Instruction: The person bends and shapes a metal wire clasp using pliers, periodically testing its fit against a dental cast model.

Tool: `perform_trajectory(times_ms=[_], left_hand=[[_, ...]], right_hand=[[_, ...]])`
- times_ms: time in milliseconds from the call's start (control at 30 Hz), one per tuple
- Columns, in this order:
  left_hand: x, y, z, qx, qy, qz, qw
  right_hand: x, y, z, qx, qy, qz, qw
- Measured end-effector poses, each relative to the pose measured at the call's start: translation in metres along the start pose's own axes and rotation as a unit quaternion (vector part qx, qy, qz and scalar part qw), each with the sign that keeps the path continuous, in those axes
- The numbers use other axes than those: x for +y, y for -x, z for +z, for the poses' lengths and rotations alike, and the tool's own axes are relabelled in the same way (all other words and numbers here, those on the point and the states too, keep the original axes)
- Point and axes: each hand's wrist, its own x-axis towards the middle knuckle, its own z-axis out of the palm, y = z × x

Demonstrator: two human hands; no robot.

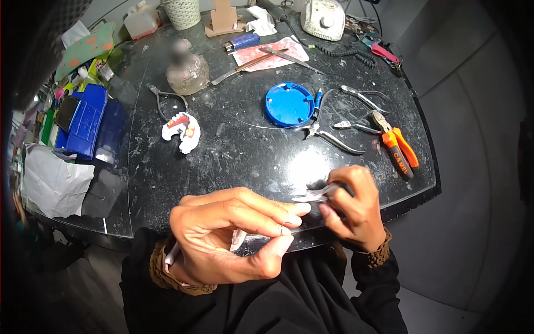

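Observation:
My left hand is above the table's front edge, thumb and fingertips pinched on a short piece of thin wire. A pale pinkish object shows behind its palm; I cannot make out what it is. Just to the right, my right hand is closed around small metal pliers. Their jaws point left toward the left hand and are smeared by motion, apart from the wire. Beyond the hands, a white dental cast with red wax and yellowish teeth lies on the table.
Around the blue round lid lie wire-cutting pliers, other metal pliers and orange-handled pliers. Farther back are a glass spirit burner, wax tools on a stained sheet and a blue lighter. A blue box stands left.

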Motion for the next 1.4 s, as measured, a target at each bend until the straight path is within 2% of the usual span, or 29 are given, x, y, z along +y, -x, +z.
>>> perform_trajectory(times_ms=[100,267,300,367,567,700,800,900,1033,1167,1233,1300,1367,1400], left_hand=[[0.000,-0.001,-0.002,0.003,0.008,0.000,1.000],[0.000,-0.001,-0.001,0.029,0.051,-0.041,0.997],[0.001,-0.002,0.000,0.038,0.064,-0.053,0.996],[0.004,-0.002,0.001,0.044,0.053,-0.082,0.994],[0.001,-0.004,0.000,0.073,0.063,-0.094,0.991],[0.003,-0.006,0.000,0.080,0.054,-0.096,0.991],[0.005,-0.005,-0.001,0.089,0.063,-0.119,0.987],[0.005,-0.006,-0.001,0.088,0.070,-0.110,0.987],[0.004,-0.006,-0.003,0.084,0.057,-0.087,0.991],[0.006,-0.007,-0.007,0.088,0.059,-0.056,0.993],[0.005,-0.008,-0.008,0.082,0.056,-0.029,0.995],[0.005,-0.008,-0.009,0.083,0.064,-0.012,0.994],[0.005,-0.008,-0.008,0.095,0.080,0.000,0.992],[0.008,-0.007,-0.008,0.097,0.091,-0.015,0.991]], right_hand=[[-0.001,0.008,0.010,-0.079,0.020,-0.011,0.997],[0.014,0.002,-0.006,-0.057,-0.009,-0.024,0.998],[0.023,-0.001,-0.011,-0.013,0.058,-0.002,0.998],[0.044,-0.010,-0.017,0.014,0.116,0.084,0.990],[0.074,-0.031,-0.019,-0.096,0.139,0.020,0.985],[0.077,-0.033,-0.012,-0.128,0.182,-0.034,0.974],[0.074,-0.038,-0.013,-0.142,0.165,-0.067,0.974],[0.071,-0.051,-0.010,-0.111,0.159,-0.075,0.978],[0.080,-0.065,0.003,-0.161,0.142,-0.113,0.970],[0.082,-0.069,0.004,-0.118,0.087,-0.095,0.985],[0.077,-0.077,-0.001,-0.041,0.072,-0.110,0.991],[0.078,-0.081,-0.001,0.031,-0.014,-0.117,0.993],[0.053,-0.076,-0.008,0.049,-0.055,-0.116,0.991],[0.041,-0.076,-0.009,0.060,-0.105,-0.155,0.981]])
